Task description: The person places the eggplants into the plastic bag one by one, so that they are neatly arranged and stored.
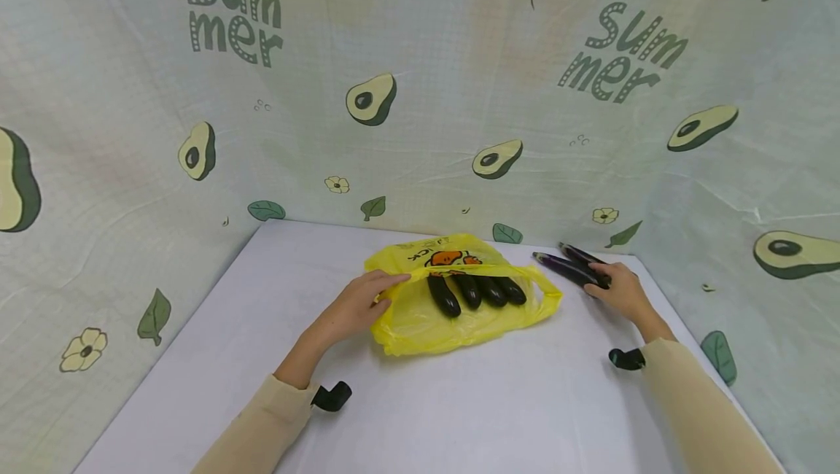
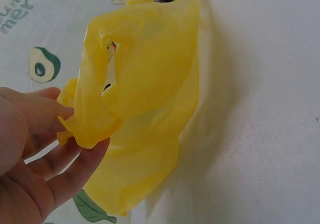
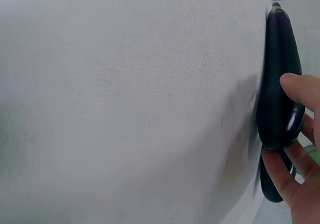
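Note:
A yellow plastic bag (image 1: pixel 433 332) lies on the table with its mouth held up and several dark eggplants (image 1: pixel 444 297) showing inside. My left hand (image 1: pixel 361 300) pinches the bag's upper edge near a handle; in the left wrist view its thumb and fingers (image 2: pixel 82 171) have the thin plastic between them. To the right of the bag, two more eggplants lie side by side. My right hand (image 1: pixel 620 286) grips the nearer eggplant (image 1: pixel 561 266) at its rounded end, its thumb on top. The farther eggplant (image 1: pixel 577 253) is partly hidden behind it.
The white table (image 1: pixel 459 416) ends at a hanging cloth (image 1: pixel 426 197) printed with avocados, which encloses the back and both sides. The right-hand eggplants lie close to the table's back right corner. A dark wrist device (image 1: pixel 333 397) sticks out from the left sleeve.

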A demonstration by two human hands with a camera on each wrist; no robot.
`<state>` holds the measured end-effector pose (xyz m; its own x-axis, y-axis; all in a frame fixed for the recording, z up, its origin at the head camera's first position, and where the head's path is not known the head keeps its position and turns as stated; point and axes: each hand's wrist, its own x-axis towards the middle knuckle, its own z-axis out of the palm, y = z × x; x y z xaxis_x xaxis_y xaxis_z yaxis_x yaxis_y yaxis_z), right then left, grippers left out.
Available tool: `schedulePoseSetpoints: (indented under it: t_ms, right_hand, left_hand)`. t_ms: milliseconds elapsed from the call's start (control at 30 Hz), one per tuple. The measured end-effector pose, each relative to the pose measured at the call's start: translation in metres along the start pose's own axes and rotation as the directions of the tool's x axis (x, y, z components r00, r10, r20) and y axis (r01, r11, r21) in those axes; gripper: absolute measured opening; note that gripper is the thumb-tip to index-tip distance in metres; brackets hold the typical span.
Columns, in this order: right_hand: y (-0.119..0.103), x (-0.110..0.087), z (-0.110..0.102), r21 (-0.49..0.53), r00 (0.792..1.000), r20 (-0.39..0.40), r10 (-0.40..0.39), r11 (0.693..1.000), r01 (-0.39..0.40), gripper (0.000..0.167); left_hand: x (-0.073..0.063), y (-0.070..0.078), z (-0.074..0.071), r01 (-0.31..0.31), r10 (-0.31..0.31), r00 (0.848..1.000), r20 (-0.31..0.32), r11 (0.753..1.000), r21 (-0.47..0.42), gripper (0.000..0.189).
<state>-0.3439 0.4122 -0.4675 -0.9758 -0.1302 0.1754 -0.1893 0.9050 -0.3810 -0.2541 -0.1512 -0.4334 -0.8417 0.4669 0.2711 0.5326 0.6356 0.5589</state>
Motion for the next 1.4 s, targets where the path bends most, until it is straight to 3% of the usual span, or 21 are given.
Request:
schedulePoseSetpoints:
  t_ms: [400,833,1133,1400]
  right_hand:
    - [0.001,0.001,-0.002,-0.031,1.000,0.024,0.002,1.000,-0.002,0.051]
    - [-0.005,0.001,-0.008,-0.047,0.991,0.131,0.019,0.999,-0.013,0.057]
    - [-0.013,-0.011,-0.011,-0.030,0.985,0.168,0.039,0.999,-0.035,0.059]
    - [-0.027,-0.020,-0.010,-0.003,0.993,0.117,0.023,1.000,-0.023,0.059]
  left_hand:
    - [0.000,-0.002,0.001,0.032,-0.032,0.999,0.015,0.999,-0.002,0.056]
    - [0.001,0.000,0.001,0.016,-0.016,1.000,0.005,1.000,-0.009,0.056]
    - [0.000,0.000,0.001,0.006,-0.006,1.000,0.004,1.000,-0.001,0.056]
    - [0.000,-0.001,0.002,0.011,-0.011,1.000,0.003,1.000,0.001,0.057]
